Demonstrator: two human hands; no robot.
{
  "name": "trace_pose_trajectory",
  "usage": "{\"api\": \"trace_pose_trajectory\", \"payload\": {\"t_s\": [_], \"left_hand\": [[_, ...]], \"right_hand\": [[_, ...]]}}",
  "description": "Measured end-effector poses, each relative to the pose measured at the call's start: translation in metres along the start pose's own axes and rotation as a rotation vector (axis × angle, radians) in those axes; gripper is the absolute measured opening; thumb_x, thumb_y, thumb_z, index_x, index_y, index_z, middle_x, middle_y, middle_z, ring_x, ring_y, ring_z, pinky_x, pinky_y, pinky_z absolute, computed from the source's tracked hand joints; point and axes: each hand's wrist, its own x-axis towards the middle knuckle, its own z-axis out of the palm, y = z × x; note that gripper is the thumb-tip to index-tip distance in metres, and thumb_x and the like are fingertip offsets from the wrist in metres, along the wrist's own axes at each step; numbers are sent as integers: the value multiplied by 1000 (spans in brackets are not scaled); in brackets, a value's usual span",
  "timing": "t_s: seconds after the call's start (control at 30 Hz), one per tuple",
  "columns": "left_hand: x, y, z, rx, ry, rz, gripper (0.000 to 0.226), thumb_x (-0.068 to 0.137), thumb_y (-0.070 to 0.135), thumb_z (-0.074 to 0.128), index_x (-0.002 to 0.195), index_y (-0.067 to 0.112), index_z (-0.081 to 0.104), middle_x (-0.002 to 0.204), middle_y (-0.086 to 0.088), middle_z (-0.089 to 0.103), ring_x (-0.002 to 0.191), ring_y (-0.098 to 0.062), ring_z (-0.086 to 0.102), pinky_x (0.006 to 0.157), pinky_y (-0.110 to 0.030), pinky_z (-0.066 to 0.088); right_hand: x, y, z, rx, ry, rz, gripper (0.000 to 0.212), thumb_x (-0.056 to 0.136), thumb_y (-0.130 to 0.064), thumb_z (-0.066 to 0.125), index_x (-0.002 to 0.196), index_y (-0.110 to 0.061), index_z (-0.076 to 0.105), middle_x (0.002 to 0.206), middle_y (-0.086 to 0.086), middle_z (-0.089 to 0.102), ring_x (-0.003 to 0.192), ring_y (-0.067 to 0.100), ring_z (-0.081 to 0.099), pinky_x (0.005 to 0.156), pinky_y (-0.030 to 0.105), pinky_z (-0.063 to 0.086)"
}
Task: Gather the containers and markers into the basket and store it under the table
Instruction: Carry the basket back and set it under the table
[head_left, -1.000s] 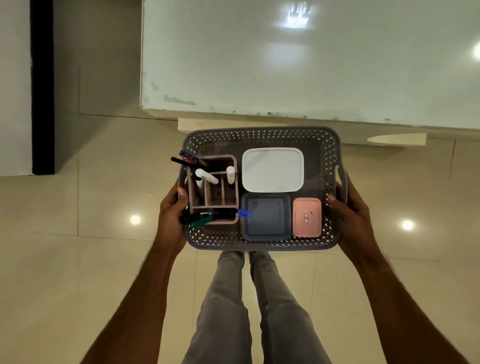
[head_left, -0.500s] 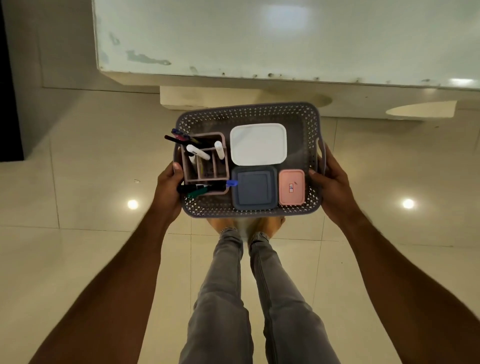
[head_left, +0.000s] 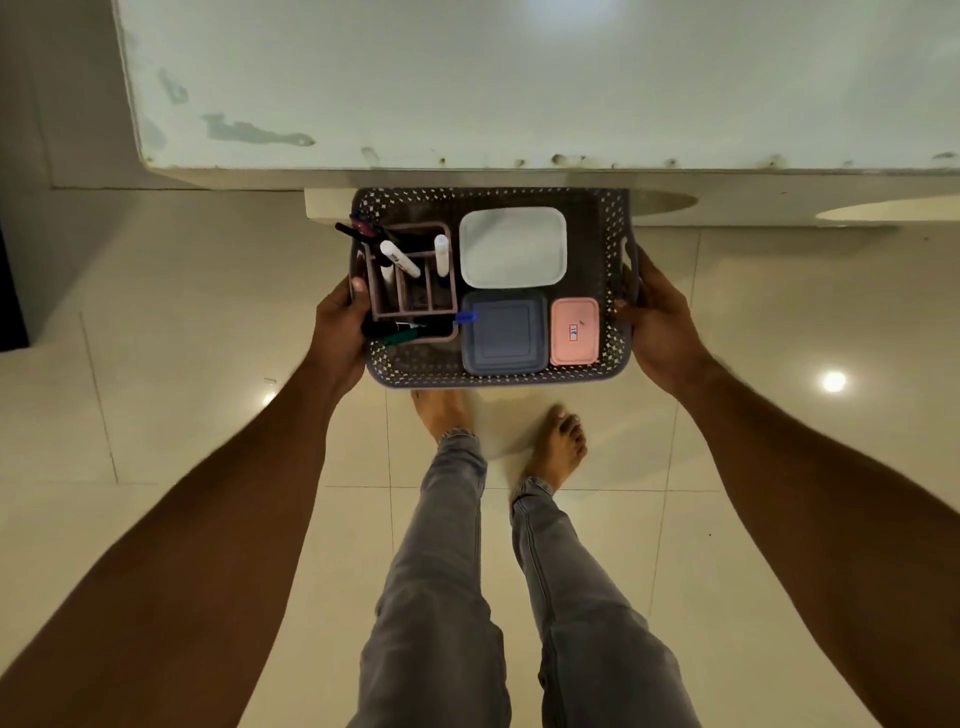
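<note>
I hold a grey perforated basket (head_left: 498, 378) out in front of me, low over the floor, its far rim at the table's front edge. My left hand (head_left: 337, 332) grips its left side and my right hand (head_left: 657, 332) grips its right handle. Inside lie a white container (head_left: 512, 247), a dark grey container (head_left: 503, 332) and a small pink container (head_left: 574, 331). On the left stands a brown pen holder (head_left: 415, 306) with several markers (head_left: 399, 258) in it, and more markers (head_left: 410, 329) lie across its near side.
The white table (head_left: 519, 83) fills the top of the view, with chipped paint along its front edge. A pale table base (head_left: 327, 205) shows beneath it behind the basket. Glossy beige floor tiles (head_left: 182, 338) lie all around. My bare feet (head_left: 556, 447) stand just below the basket.
The basket has gone lower and forward toward the table's edge. My arms have stretched out further, and both feet have come into view below it.
</note>
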Motion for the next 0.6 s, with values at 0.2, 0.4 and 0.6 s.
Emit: {"api": "trace_pose_trajectory", "payload": {"t_s": [0.2,0.4,0.6], "left_hand": [[18,-1,49,352,83,-182,38,108,5,44,145,-4,49,145,-26,55,136,-44,53,116,-54,42],[-3,-93,111,1178,213,-173,47,108,15,18,155,17,24,149,-8,44,137,-23,44,115,-36,34],[51,-79,88,1108,269,-113,48,104,22,26,152,20,29,146,-3,46,133,-21,47,112,-35,37]], "right_hand": [[46,-5,12,36,66,-23,77,90,26,44,140,-31,58,137,-1,70,130,22,65,102,38,57],[99,-9,21,-55,198,9,37,90,28,47,115,5,63,106,13,71,112,37,67,105,56,51],[130,-32,30,-1,108,26,25,100,11,50,124,5,55,111,17,64,112,34,61,107,55,47]]}}
